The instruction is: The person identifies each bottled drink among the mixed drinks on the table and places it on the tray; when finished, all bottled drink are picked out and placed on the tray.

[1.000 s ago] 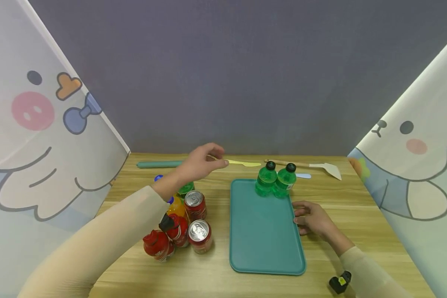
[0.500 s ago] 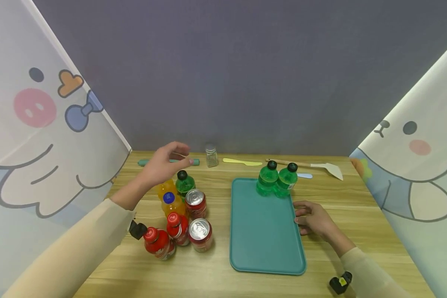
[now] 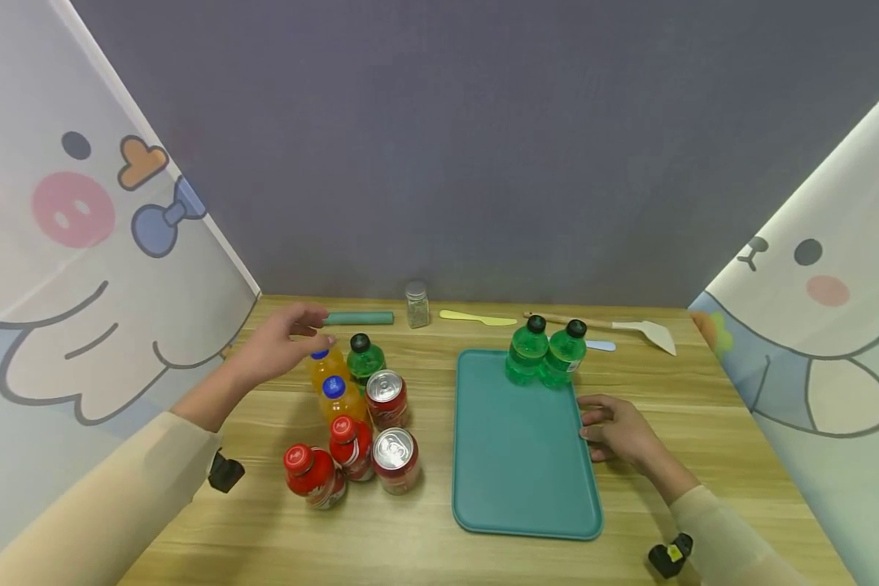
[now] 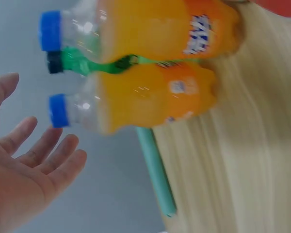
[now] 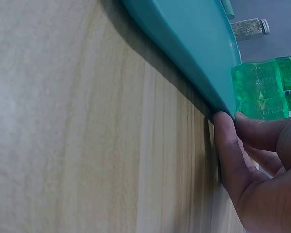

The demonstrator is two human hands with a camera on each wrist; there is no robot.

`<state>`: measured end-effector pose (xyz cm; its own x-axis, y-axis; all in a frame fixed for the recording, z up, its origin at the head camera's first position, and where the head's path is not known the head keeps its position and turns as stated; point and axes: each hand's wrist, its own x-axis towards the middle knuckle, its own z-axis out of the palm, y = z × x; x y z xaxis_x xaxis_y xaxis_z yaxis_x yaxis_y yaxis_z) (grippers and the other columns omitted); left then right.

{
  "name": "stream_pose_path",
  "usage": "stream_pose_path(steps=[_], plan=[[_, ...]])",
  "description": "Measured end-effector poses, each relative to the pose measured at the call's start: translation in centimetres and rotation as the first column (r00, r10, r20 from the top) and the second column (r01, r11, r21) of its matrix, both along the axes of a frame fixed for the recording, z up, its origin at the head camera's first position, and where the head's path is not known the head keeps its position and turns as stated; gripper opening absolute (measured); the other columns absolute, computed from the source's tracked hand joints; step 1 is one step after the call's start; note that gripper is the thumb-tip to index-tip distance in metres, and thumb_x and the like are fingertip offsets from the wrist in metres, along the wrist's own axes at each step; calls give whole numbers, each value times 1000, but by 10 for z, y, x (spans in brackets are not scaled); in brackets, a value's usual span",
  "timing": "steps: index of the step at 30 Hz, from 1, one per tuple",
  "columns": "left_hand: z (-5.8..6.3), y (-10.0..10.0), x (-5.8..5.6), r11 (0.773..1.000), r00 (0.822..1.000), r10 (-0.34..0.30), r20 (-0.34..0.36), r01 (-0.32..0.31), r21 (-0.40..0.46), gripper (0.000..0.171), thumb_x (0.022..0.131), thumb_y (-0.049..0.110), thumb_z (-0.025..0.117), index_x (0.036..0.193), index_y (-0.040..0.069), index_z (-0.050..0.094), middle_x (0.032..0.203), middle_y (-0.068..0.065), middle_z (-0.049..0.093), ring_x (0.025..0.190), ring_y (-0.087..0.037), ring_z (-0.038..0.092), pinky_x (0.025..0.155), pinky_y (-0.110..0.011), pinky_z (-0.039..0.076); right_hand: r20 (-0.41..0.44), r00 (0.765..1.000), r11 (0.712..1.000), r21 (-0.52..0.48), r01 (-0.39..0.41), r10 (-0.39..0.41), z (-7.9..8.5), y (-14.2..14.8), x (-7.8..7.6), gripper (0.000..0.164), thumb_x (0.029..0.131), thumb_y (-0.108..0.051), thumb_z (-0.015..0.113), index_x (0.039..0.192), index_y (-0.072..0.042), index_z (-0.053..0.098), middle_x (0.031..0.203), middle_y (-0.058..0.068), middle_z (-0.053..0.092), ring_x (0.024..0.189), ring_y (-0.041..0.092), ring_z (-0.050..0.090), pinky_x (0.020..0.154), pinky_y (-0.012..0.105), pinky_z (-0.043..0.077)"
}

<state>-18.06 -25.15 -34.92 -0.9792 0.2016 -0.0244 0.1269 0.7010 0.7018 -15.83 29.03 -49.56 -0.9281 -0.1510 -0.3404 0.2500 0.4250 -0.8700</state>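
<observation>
Grey partition (image 3: 454, 146) is noted behind a wood-grain tabletop (image 3: 410, 553). On it, a teal tray (image 3: 523, 464) is laid flat, with two green soda bottles (image 3: 526, 362) stood at its far right corner. Its right rim is met by the right hand (image 3: 618, 431), fingers relaxed, no grip evident. Left of the tray, two orange Fanta bottles (image 4: 150, 94) are found upright; near the farther one's blue cap (image 4: 58, 110), the left hand (image 3: 274, 346) is loosely spread, nothing grasped. Filled weight, slick plastic and slight give are judged likely; hold is best taken around the waist, not by the cap.
</observation>
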Motion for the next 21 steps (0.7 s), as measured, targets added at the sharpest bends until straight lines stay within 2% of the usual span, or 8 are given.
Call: stream_pose_path(steps=[10, 17, 21], plan=[[-28, -15, 3, 999, 992, -31, 125, 32, -5, 65, 99, 37, 68, 149, 1, 45, 144, -27, 53, 132, -52, 52, 98, -57, 55, 12, 1000, 1000, -2, -4, 4, 1, -1, 0, 60, 91, 8, 68, 147, 9, 45, 115, 26, 61, 79, 22, 68, 61, 43, 63], [-37, -16, 5, 997, 983, -74, 169, 68, 39, 67, 100, 32, 69, 148, -7, 42, 142, -29, 54, 129, -55, 54, 93, -55, 58, 12, 1000, 1000, 6, -2, 2, -1, 0, -1, 61, 91, 8, 69, 147, 8, 45, 116, 26, 61, 79, 22, 69, 62, 44, 63], [-40, -17, 5, 997, 983, -70, 170, 64, 41, 65, 100, 31, 69, 147, -6, 44, 142, -29, 55, 129, -55, 54, 94, -56, 57, 13, 1000, 1000, 1, -2, 2, -1, 1, 0, 61, 91, 7, 69, 147, 7, 45, 117, 27, 61, 80, 22, 69, 62, 44, 63]])
